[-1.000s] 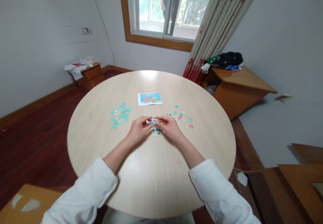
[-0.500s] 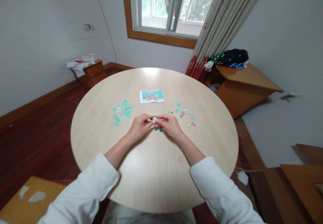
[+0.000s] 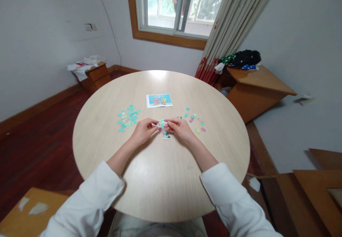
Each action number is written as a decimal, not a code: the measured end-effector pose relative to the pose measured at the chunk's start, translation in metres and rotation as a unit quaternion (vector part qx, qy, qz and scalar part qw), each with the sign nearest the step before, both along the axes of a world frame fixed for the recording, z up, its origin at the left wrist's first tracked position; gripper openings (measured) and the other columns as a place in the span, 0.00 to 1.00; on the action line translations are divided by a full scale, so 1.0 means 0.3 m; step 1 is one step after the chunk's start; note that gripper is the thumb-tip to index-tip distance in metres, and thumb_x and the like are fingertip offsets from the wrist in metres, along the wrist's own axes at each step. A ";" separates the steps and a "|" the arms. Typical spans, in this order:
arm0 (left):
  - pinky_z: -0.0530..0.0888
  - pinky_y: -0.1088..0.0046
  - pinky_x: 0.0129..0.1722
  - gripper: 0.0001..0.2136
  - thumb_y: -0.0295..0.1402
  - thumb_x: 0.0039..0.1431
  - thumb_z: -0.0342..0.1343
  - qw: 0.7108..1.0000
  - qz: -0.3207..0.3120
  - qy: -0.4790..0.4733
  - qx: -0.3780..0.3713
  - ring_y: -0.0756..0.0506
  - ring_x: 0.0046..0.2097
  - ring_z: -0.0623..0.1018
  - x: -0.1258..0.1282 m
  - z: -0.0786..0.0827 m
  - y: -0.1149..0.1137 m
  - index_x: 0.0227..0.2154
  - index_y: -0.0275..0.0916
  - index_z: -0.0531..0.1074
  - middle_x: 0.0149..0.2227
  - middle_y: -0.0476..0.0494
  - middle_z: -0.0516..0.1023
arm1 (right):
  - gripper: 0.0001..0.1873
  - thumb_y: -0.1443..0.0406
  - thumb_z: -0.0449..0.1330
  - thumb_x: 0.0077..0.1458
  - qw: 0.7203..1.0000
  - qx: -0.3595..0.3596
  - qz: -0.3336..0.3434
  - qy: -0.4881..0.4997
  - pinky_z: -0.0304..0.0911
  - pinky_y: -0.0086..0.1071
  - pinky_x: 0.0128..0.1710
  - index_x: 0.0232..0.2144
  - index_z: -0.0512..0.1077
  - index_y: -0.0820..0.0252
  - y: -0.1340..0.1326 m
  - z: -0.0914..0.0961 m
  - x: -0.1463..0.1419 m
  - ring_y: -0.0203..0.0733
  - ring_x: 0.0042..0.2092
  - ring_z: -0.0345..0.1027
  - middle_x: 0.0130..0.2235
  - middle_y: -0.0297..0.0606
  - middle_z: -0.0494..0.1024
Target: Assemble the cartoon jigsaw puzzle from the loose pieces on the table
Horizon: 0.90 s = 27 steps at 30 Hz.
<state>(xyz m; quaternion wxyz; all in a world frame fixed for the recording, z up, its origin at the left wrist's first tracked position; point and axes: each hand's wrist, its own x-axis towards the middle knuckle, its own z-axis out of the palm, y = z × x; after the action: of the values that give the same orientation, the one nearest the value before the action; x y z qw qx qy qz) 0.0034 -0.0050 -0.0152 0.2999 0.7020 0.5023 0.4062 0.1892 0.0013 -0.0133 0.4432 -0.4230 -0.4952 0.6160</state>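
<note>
My left hand (image 3: pixel 143 130) and my right hand (image 3: pixel 180 129) meet over the middle of a round pale wooden table (image 3: pixel 160 180). Both pinch a small cluster of joined jigsaw pieces (image 3: pixel 163 127) between their fingertips, with its lower part resting on the table. A heap of loose turquoise pieces (image 3: pixel 127 117) lies to the left of my left hand. Scattered pink, yellow and turquoise pieces (image 3: pixel 195 121) lie to the right of my right hand. A small reference picture (image 3: pixel 159 100) lies flat beyond the hands.
A wooden cabinet (image 3: pixel 256 87) with dark clothes on top stands at the right, next to a patterned curtain (image 3: pixel 229 27). A small wooden stand (image 3: pixel 97 74) with papers is at the far left wall. Wooden boards (image 3: pixel 317 190) lean at the lower right.
Both hands stay pinched together on the joined pieces, with only slight finger shifts. The camera has shifted a little.
</note>
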 end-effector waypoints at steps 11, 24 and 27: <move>0.71 0.68 0.39 0.07 0.36 0.44 0.64 0.997 -0.064 0.031 0.006 0.46 0.35 0.74 -0.004 0.013 -0.006 0.24 0.38 0.75 0.33 0.43 0.75 | 0.12 0.61 0.61 0.43 0.991 0.064 -0.071 -0.091 0.64 0.30 0.28 0.31 0.75 0.63 0.029 -0.025 0.029 0.33 0.26 0.66 0.25 0.34 0.74; 0.68 0.70 0.35 0.07 0.34 0.42 0.64 0.990 -0.098 0.096 -0.016 0.48 0.32 0.72 -0.013 0.017 -0.018 0.23 0.38 0.74 0.30 0.46 0.72 | 0.10 0.66 0.56 0.49 0.946 0.184 -0.039 -0.266 0.64 0.32 0.35 0.30 0.77 0.61 0.022 -0.047 0.037 0.37 0.31 0.69 0.31 0.38 0.79; 0.68 0.71 0.34 0.06 0.33 0.42 0.64 0.989 -0.108 0.101 -0.017 0.48 0.32 0.72 -0.013 0.016 -0.019 0.23 0.38 0.73 0.31 0.46 0.72 | 0.10 0.67 0.56 0.49 0.941 0.193 -0.041 -0.275 0.64 0.32 0.36 0.30 0.77 0.60 0.017 -0.039 0.039 0.37 0.32 0.69 0.31 0.38 0.79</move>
<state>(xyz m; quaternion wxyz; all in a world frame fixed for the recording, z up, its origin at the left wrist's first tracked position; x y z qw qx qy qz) -0.0005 -0.0105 -0.0105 0.3018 0.7842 0.4580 0.2902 0.2008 0.0063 -0.0250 0.3878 -0.5026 -0.6890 0.3497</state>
